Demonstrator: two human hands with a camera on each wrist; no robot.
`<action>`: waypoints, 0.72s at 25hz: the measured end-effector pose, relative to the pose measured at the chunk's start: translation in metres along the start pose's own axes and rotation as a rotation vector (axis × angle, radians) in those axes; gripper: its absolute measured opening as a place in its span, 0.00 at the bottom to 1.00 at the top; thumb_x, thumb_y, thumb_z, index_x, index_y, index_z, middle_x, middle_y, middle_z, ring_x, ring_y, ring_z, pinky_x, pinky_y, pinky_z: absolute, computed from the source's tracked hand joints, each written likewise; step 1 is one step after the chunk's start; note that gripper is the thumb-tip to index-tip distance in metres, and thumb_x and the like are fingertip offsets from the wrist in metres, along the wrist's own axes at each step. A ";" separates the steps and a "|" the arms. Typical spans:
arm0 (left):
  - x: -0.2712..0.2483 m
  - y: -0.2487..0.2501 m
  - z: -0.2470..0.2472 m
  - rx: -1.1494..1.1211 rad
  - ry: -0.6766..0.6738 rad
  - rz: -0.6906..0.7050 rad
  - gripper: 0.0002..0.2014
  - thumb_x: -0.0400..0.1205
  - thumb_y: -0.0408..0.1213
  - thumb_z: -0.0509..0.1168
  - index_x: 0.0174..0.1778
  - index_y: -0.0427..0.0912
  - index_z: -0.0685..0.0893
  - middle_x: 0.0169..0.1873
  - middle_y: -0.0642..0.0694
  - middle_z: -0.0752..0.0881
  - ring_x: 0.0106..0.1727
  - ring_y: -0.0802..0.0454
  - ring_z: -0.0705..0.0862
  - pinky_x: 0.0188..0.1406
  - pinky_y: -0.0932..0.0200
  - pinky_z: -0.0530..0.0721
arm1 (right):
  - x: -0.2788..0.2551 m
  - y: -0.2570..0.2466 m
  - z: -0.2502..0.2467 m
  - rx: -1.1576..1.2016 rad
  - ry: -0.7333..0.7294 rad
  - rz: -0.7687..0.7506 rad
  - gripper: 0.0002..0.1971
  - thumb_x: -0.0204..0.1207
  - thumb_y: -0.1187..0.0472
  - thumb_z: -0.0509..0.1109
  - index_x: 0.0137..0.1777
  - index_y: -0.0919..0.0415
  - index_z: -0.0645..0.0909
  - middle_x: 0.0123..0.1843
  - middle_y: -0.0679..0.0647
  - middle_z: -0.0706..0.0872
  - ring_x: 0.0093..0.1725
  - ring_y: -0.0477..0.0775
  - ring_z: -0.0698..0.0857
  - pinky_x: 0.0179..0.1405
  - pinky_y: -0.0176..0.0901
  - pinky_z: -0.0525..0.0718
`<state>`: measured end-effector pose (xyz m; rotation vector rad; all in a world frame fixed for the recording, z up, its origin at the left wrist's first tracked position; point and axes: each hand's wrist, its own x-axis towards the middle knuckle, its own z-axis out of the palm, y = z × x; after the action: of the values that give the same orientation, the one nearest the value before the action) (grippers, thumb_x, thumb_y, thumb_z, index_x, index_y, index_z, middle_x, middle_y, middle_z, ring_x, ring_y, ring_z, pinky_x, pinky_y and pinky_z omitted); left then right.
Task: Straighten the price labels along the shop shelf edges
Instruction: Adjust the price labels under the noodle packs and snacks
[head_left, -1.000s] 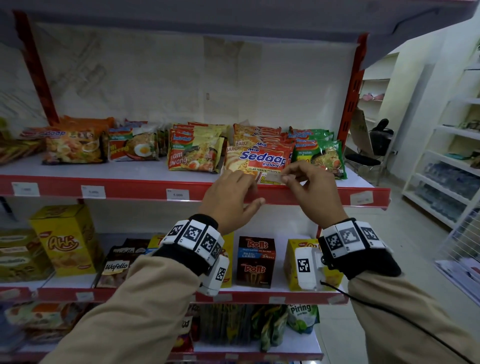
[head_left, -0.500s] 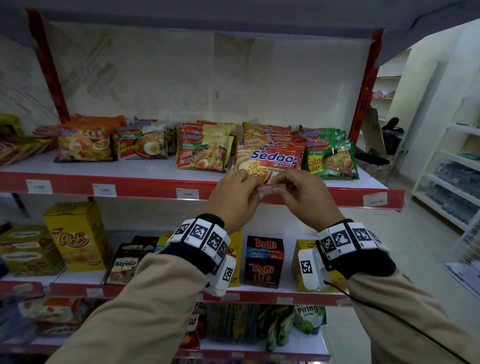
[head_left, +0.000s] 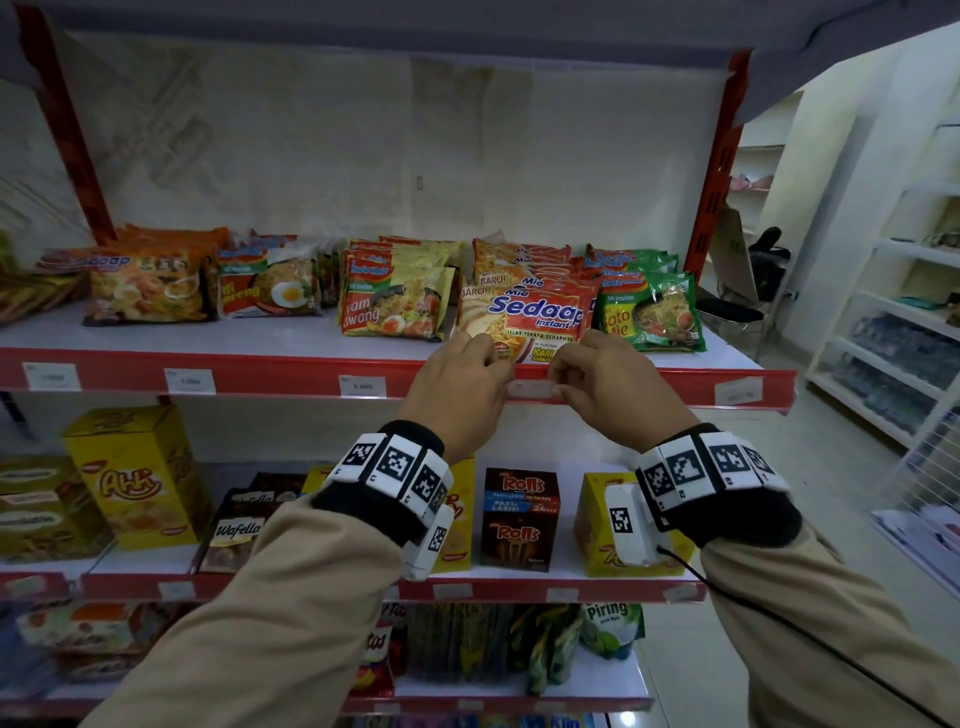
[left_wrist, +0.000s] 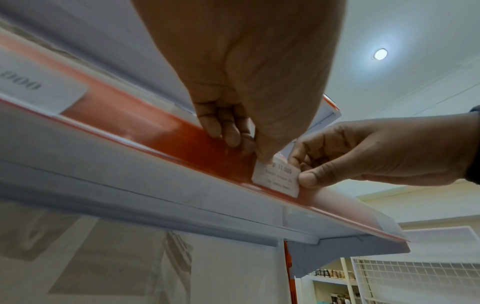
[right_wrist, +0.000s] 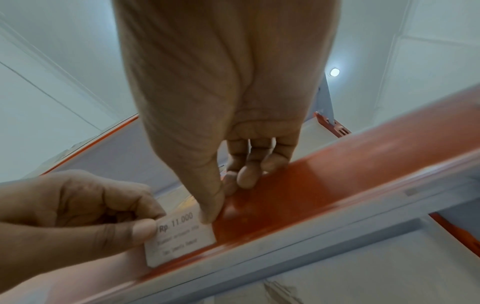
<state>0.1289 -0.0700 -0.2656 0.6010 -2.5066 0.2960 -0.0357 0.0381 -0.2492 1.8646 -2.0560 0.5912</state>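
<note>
A white price label (head_left: 532, 388) reading "Rp. 11.000" lies against the red shelf edge rail (head_left: 291, 375) below the Sedaap noodle packs. My left hand (head_left: 500, 382) pinches its left end and my right hand (head_left: 560, 384) pinches its right end. The left wrist view has the label (left_wrist: 276, 179) low on the rail (left_wrist: 145, 123), the left thumb at its upper left corner and the right hand (left_wrist: 303, 174) gripping its right edge. In the right wrist view the left hand (right_wrist: 149, 223) holds the label (right_wrist: 179, 239) and the right thumb presses its upper right corner.
More labels sit on the same rail: three to the left (head_left: 362, 385) (head_left: 189, 381) (head_left: 52, 375) and a tilted one at the right end (head_left: 737, 389). Noodle packs (head_left: 530, 312) lie just behind my hands. Snack boxes (head_left: 521, 514) fill the shelf below. White shelving (head_left: 904, 322) stands right.
Both hands have carried the label down from the level of the noodle packs onto the red rail. They still hold it at both ends.
</note>
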 end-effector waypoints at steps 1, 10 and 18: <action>0.001 0.000 -0.001 0.012 -0.011 0.005 0.13 0.85 0.42 0.57 0.58 0.42 0.83 0.50 0.44 0.78 0.54 0.45 0.72 0.50 0.53 0.73 | -0.001 0.000 0.000 0.012 0.005 -0.001 0.07 0.73 0.56 0.74 0.49 0.54 0.84 0.45 0.51 0.76 0.50 0.57 0.76 0.47 0.46 0.73; -0.003 -0.002 -0.002 -0.162 0.030 -0.041 0.08 0.83 0.42 0.63 0.53 0.43 0.82 0.50 0.46 0.82 0.56 0.47 0.74 0.58 0.56 0.70 | -0.001 0.005 0.004 -0.001 -0.012 0.008 0.06 0.75 0.54 0.73 0.50 0.53 0.85 0.44 0.48 0.72 0.52 0.57 0.75 0.51 0.47 0.74; -0.003 0.000 0.000 -0.213 0.057 -0.106 0.06 0.82 0.42 0.66 0.50 0.44 0.82 0.47 0.48 0.82 0.53 0.49 0.74 0.49 0.55 0.75 | -0.004 0.007 0.007 0.040 0.022 0.011 0.05 0.75 0.54 0.73 0.48 0.53 0.84 0.43 0.48 0.73 0.50 0.56 0.75 0.49 0.47 0.74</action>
<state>0.1311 -0.0691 -0.2676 0.6261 -2.4016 0.0054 -0.0414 0.0392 -0.2579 1.8614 -2.0561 0.6579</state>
